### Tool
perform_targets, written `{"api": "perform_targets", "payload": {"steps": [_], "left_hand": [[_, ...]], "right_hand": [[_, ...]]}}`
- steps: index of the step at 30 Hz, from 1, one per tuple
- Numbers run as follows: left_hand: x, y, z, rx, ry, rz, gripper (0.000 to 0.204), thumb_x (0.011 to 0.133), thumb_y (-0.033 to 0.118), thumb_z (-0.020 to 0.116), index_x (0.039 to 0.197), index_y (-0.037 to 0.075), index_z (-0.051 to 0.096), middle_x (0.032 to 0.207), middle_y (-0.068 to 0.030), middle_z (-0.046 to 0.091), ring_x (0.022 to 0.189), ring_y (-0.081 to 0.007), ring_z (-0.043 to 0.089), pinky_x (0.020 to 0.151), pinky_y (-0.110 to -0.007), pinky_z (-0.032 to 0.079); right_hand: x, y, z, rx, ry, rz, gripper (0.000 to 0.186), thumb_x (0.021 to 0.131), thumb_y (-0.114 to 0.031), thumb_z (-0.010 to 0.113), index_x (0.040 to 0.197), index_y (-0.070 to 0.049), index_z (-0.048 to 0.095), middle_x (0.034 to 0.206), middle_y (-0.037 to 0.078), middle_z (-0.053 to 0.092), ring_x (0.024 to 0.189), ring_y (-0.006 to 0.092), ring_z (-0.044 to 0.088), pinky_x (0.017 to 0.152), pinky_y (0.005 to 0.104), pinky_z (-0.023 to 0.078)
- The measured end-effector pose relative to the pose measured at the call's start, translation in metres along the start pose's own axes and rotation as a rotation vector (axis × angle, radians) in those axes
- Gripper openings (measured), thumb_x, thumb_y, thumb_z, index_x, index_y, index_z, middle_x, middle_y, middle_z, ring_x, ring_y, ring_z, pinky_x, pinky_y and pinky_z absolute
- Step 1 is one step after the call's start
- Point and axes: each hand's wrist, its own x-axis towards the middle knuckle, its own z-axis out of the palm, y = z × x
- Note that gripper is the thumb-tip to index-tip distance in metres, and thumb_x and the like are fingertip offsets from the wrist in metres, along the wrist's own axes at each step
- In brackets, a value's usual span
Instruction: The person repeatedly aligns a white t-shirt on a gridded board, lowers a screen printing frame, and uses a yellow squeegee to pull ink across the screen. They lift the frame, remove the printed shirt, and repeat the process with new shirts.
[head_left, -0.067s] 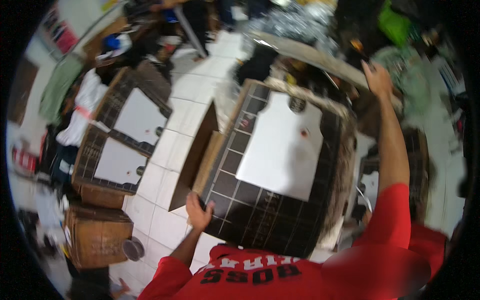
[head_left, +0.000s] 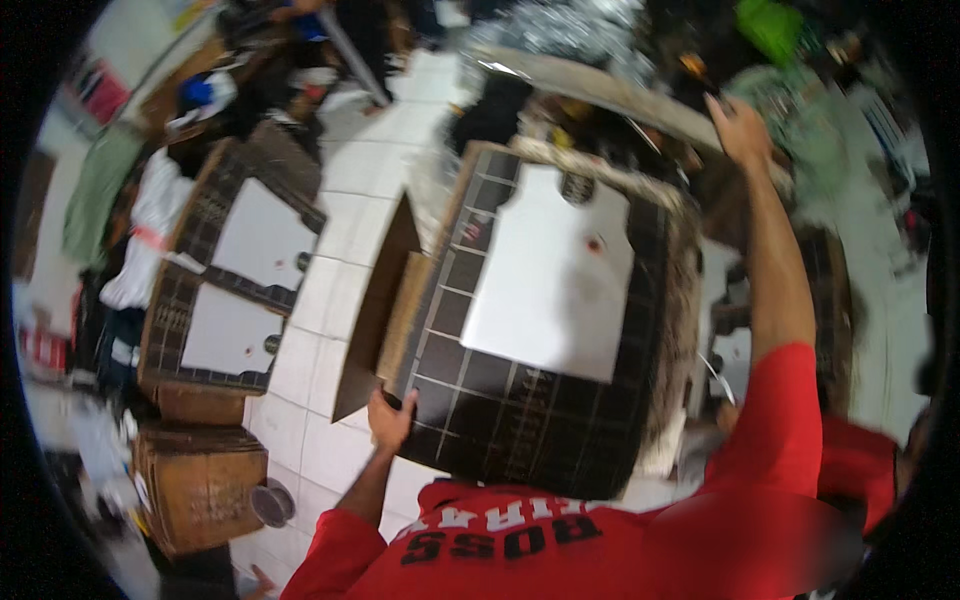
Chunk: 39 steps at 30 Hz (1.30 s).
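Note:
In front of me is a black board (head_left: 500, 455) marked with a pale grid. A white shirt-shaped panel (head_left: 545, 290) lies flat on it, with a small red mark and a dark patch at its neckline. My left hand (head_left: 392, 420) grips the board's near left edge, thumb on top and fingers partly hidden at the side. Beyond the board, a long pale bar (head_left: 600, 92) slants across the back. My right hand (head_left: 742, 132) reaches far forward and is closed over its right part; its fingers are partly blurred.
On the left, another gridded board (head_left: 165, 345) carries two white panels. Below it stands a stack of brown boards (head_left: 205, 490) beside a round grey container (head_left: 272, 502). White floor tiles (head_left: 345, 225) run between the boards. Clear plastic (head_left: 560, 45) heaps up behind the bar. Another person's red sleeve (head_left: 855, 470) shows at right.
The whole view has shifted slightly, so the board and the bar appear a little further left and higher. Both hands keep their places on the board and the bar.

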Motion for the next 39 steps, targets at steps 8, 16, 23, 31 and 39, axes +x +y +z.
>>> {"api": "perform_targets", "payload": {"steps": [8, 16, 23, 31, 39], "left_hand": [[0.024, 0.023, 0.011, 0.093, -0.113, -0.034, 0.082, 0.076, 0.070, 0.078, 0.110, -0.004, 0.068, 0.093, -0.0260, 0.073, 0.089, -0.0461, 0.071, 0.077, -0.053, 0.056], [0.018, 0.057, -0.008, 0.003, -0.459, 0.077, 0.068, 0.073, 0.061, 0.086, 0.092, 0.000, 0.066, 0.083, -0.0213, 0.073, 0.081, -0.0400, 0.073, 0.072, -0.047, 0.055], [0.010, 0.072, -0.013, -0.056, -0.539, 0.015, 0.065, 0.076, 0.050, 0.087, 0.102, -0.002, 0.060, 0.090, -0.0269, 0.073, 0.087, -0.0438, 0.073, 0.077, -0.049, 0.057], [0.012, 0.087, -0.018, -0.046, -0.559, 0.013, 0.065, 0.079, 0.043, 0.085, 0.112, -0.001, 0.052, 0.096, -0.0306, 0.072, 0.094, -0.0487, 0.071, 0.081, -0.052, 0.056], [0.014, 0.078, -0.015, -0.049, -0.553, 0.069, 0.066, 0.080, 0.043, 0.085, 0.118, 0.000, 0.053, 0.100, -0.0288, 0.073, 0.097, -0.0476, 0.071, 0.082, -0.052, 0.056]], "right_hand": [[0.003, 0.018, 0.015, -0.059, 0.078, -0.015, 0.077, 0.089, -0.074, 0.053, 0.134, -0.013, 0.069, 0.129, 0.020, 0.069, 0.121, 0.0383, 0.065, 0.105, 0.0510, 0.050], [0.004, -0.024, -0.021, 0.092, 0.077, 0.053, 0.053, 0.089, -0.055, 0.065, 0.096, -0.004, 0.078, 0.097, 0.025, 0.074, 0.096, 0.0419, 0.071, 0.083, 0.0483, 0.055], [0.039, -0.014, -0.009, 0.030, 0.190, -0.005, 0.055, 0.087, -0.057, 0.067, 0.097, -0.004, 0.078, 0.101, 0.027, 0.073, 0.100, 0.0426, 0.070, 0.086, 0.0484, 0.054], [0.043, -0.022, -0.027, 0.046, 0.107, 0.013, 0.057, 0.087, -0.059, 0.064, 0.091, -0.003, 0.076, 0.095, 0.024, 0.073, 0.095, 0.0424, 0.069, 0.083, 0.0482, 0.053], [0.040, -0.034, -0.041, 0.154, 0.093, -0.056, 0.053, 0.087, -0.051, 0.066, 0.091, 0.001, 0.077, 0.091, 0.026, 0.073, 0.089, 0.0398, 0.071, 0.079, 0.0459, 0.053]]}}
